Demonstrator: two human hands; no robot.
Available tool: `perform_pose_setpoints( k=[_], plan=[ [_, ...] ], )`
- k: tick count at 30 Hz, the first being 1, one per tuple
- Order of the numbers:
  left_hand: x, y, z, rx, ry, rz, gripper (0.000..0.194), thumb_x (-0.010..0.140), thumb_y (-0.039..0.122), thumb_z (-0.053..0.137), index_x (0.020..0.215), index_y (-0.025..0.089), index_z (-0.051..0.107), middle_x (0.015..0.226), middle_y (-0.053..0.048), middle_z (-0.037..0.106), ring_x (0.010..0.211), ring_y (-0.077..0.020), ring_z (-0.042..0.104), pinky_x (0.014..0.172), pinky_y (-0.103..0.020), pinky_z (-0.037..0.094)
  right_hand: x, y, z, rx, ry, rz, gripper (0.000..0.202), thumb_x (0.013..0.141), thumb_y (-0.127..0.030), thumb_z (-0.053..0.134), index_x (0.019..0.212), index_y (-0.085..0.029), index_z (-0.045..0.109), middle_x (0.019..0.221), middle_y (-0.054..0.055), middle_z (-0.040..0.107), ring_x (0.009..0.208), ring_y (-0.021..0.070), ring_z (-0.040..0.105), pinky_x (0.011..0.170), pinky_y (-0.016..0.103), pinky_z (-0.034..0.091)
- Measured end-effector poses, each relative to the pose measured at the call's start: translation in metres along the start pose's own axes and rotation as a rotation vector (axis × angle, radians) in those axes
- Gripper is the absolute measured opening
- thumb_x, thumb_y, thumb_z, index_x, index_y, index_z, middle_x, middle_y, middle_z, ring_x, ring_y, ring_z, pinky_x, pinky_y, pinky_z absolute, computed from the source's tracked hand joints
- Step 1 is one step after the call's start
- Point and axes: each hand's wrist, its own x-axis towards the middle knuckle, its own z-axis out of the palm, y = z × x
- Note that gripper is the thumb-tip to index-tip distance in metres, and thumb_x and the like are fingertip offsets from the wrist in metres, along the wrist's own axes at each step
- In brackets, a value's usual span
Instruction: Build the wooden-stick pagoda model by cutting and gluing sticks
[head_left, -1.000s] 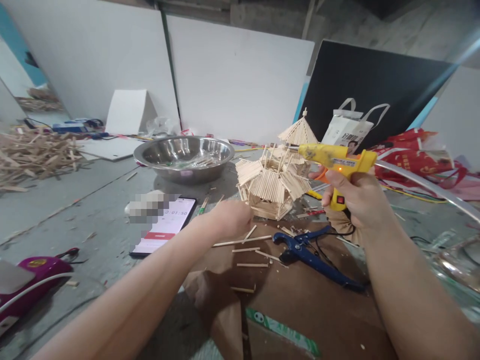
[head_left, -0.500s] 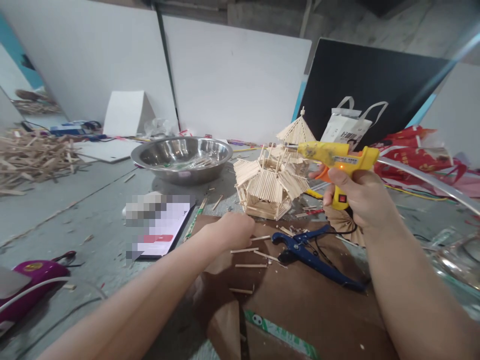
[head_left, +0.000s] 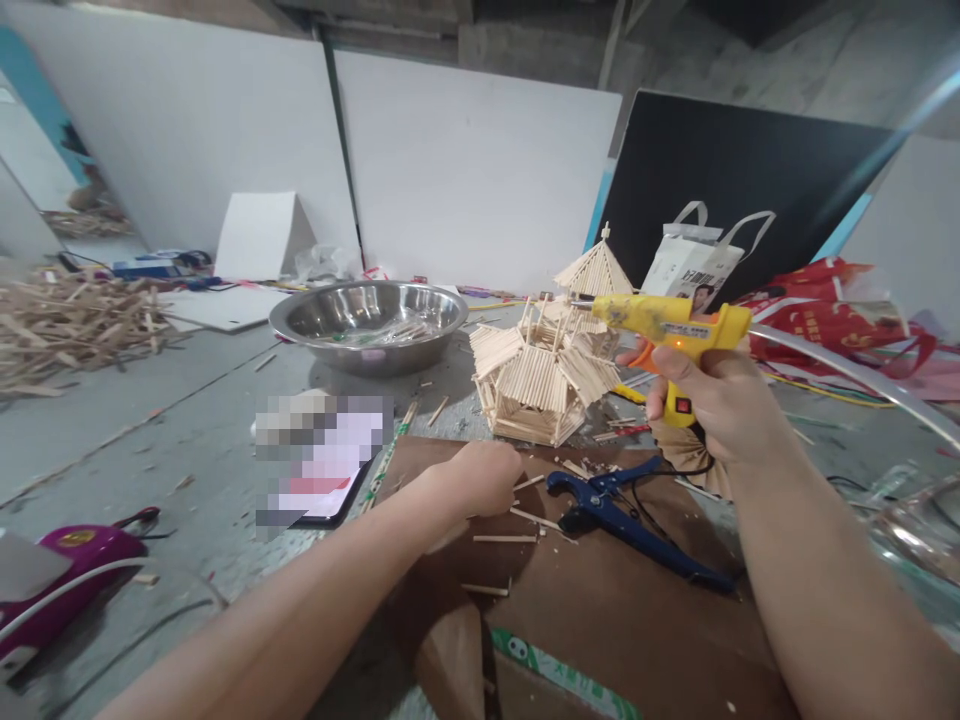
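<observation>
My right hand (head_left: 724, 395) is wrapped round the grip of a yellow hot glue gun (head_left: 664, 318), held in the air with its nozzle toward the left. A small orange light glows on its side. My left hand (head_left: 486, 478) is low over a brown board (head_left: 622, 630), closed with the fingers curled under; what they hold, if anything, is hidden. Short wooden sticks (head_left: 504, 539) lie around that hand. Just behind it stands a pavilion model (head_left: 534, 375) built of thin sticks, with a pointed-roof piece (head_left: 596, 268) behind. To its right lies a blue-handled cutter (head_left: 637, 525).
A steel basin (head_left: 367, 350) stands at the back left, near a phone (head_left: 337, 470) on the floor. Many loose sticks (head_left: 67, 325) are heaped at far left. A purple device (head_left: 75, 565) sits at lower left. Red bags (head_left: 825, 310) lie at right.
My left hand has shifted slightly right and nearer, over the sticks. The right hand still holds the glue gun, almost in place. The whole view has moved a little.
</observation>
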Motion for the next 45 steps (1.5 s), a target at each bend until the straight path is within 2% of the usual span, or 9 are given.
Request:
perform_pose_setpoints(
  k=[5, 8, 11, 14, 16, 18, 22, 28, 45],
  plan=[
    [-0.012, -0.021, -0.03, -0.311, 0.111, -0.092, 0.013, 0.064, 0.016, 0.044, 0.069, 0.017, 0.056, 0.061, -0.001, 0.058, 0.051, -0.0102, 0.049, 0.045, -0.02, 0.034, 0.0, 0.0, -0.001, 0.001, 0.008, -0.004, 0.02, 0.072, -0.038, 0.053, 0.082, -0.022, 0.056, 0.084, 0.003, 0.062, 0.036, 0.0083, 0.048, 0.037, 0.025, 0.036],
    [-0.025, -0.038, -0.051, -0.593, 0.0, -0.092, 0.016, 0.068, 0.016, 0.04, 0.078, 0.017, 0.052, 0.063, 0.001, 0.057, 0.042, -0.0062, 0.044, 0.041, -0.018, 0.031, 0.001, 0.001, -0.002, 0.001, -0.009, -0.011, 0.021, 0.073, -0.039, 0.053, 0.083, -0.021, 0.056, 0.084, 0.004, 0.062, 0.036, 0.0083, 0.049, 0.037, 0.024, 0.037],
    [-0.03, -0.047, -0.059, -0.694, 0.14, -0.091, 0.014, 0.073, 0.025, 0.043, 0.08, 0.017, 0.052, 0.064, 0.002, 0.054, 0.042, -0.0049, 0.04, 0.04, -0.018, 0.029, 0.001, 0.002, -0.002, -0.003, -0.013, -0.018, 0.021, 0.073, -0.037, 0.053, 0.084, -0.02, 0.055, 0.083, 0.003, 0.061, 0.037, 0.0075, 0.049, 0.037, 0.023, 0.037],
    [-0.024, -0.048, -0.054, -0.725, 0.281, -0.204, 0.026, 0.077, 0.037, 0.038, 0.07, 0.016, 0.05, 0.05, 0.003, 0.045, 0.037, -0.0051, 0.035, 0.037, -0.018, 0.026, 0.0, 0.002, -0.001, 0.009, -0.02, -0.024, 0.02, 0.073, -0.036, 0.053, 0.083, -0.019, 0.055, 0.083, 0.002, 0.06, 0.037, 0.0067, 0.049, 0.037, 0.022, 0.038],
    [-0.018, -0.048, -0.048, -0.746, 0.319, -0.299, 0.029, 0.078, 0.04, 0.036, 0.066, 0.016, 0.047, 0.043, 0.005, 0.04, 0.031, -0.0052, 0.034, 0.034, -0.018, 0.024, 0.0, 0.002, 0.0, 0.023, -0.018, -0.028, 0.019, 0.073, -0.035, 0.054, 0.083, -0.018, 0.056, 0.084, 0.002, 0.06, 0.037, 0.0064, 0.049, 0.037, 0.022, 0.039],
    [-0.011, -0.048, -0.04, -0.786, 0.32, -0.34, 0.028, 0.079, 0.04, 0.034, 0.071, 0.017, 0.046, 0.044, 0.004, 0.044, 0.027, -0.0053, 0.034, 0.031, -0.018, 0.022, 0.0, 0.002, 0.0, 0.028, -0.007, -0.033, 0.019, 0.073, -0.034, 0.054, 0.083, -0.018, 0.056, 0.083, 0.003, 0.06, 0.037, 0.0062, 0.049, 0.037, 0.022, 0.039],
    [-0.003, -0.05, -0.029, -0.828, 0.328, -0.34, 0.024, 0.08, 0.037, 0.031, 0.076, 0.018, 0.045, 0.054, 0.002, 0.055, 0.025, -0.0048, 0.037, 0.028, -0.016, 0.023, 0.0, 0.003, -0.001, 0.023, 0.004, -0.044, 0.02, 0.073, -0.035, 0.054, 0.083, -0.018, 0.057, 0.081, 0.002, 0.06, 0.036, 0.0064, 0.049, 0.037, 0.023, 0.039],
    [0.004, -0.049, -0.022, -0.826, 0.386, -0.328, 0.022, 0.08, 0.035, 0.031, 0.076, 0.017, 0.044, 0.061, 0.0, 0.059, 0.026, -0.0051, 0.04, 0.026, -0.016, 0.026, 0.002, 0.005, -0.001, 0.024, -0.006, -0.05, 0.019, 0.073, -0.035, 0.054, 0.082, -0.018, 0.056, 0.081, 0.002, 0.06, 0.036, 0.0067, 0.049, 0.036, 0.023, 0.04],
    [0.011, -0.041, -0.02, -0.966, 0.41, -0.342, 0.014, 0.08, 0.024, 0.031, 0.073, 0.017, 0.041, 0.062, 0.0, 0.058, 0.026, -0.0055, 0.042, 0.026, -0.017, 0.032, 0.0, 0.001, 0.001, 0.025, 0.013, -0.019, 0.021, 0.071, -0.037, 0.055, 0.079, -0.018, 0.056, 0.078, 0.002, 0.06, 0.034, 0.0069, 0.049, 0.035, 0.022, 0.037]
  ],
)
